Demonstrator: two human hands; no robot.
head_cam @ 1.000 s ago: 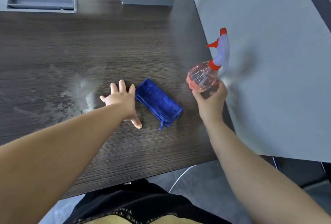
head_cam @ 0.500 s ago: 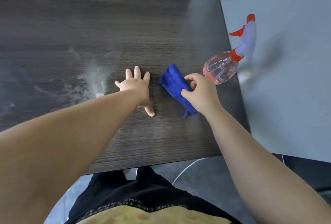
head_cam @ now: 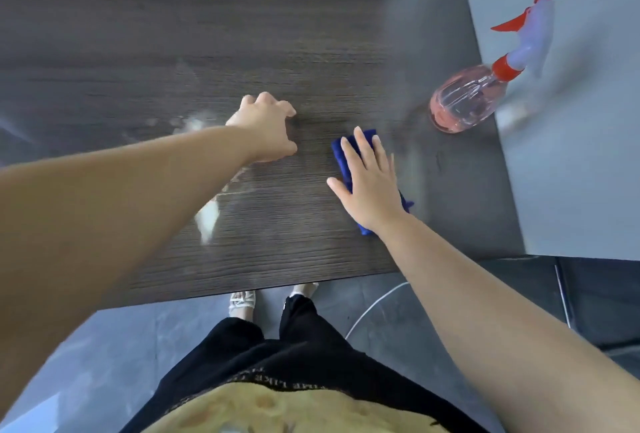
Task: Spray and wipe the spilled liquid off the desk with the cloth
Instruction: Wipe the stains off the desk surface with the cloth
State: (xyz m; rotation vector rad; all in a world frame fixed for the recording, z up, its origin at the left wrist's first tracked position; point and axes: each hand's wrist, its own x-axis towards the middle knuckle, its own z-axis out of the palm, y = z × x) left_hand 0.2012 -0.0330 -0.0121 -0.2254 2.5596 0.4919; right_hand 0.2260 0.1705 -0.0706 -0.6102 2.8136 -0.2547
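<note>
- A person's right hand [head_cam: 370, 183] presses flat on the blue cloth [head_cam: 339, 153], fingers straight and spread, pinning it to the tabletop [head_cam: 311, 51] toward the front right.
- The left hand [head_cam: 266, 127] rests on the tabletop just left of the cloth, fingers bent and holding nothing.
- The pink spray bottle [head_cam: 464, 103] stands at the right edge beside the grey partition [head_cam: 571, 173], with no hand on it and well apart from both hands. By that, the spraying step looks finished.
- Pale wet patches of the spill [head_cam: 194, 122] lie just left of the left hand. A second smear [head_cam: 207, 218] shows beside the left forearm, nearer the front edge. The frame is blurred there, so their full extent is hard to tell.
- The cloth lies to the right of the patches and does not touch them. On this view the wiping has barely begun, and the whole spill is left to clear.
</note>
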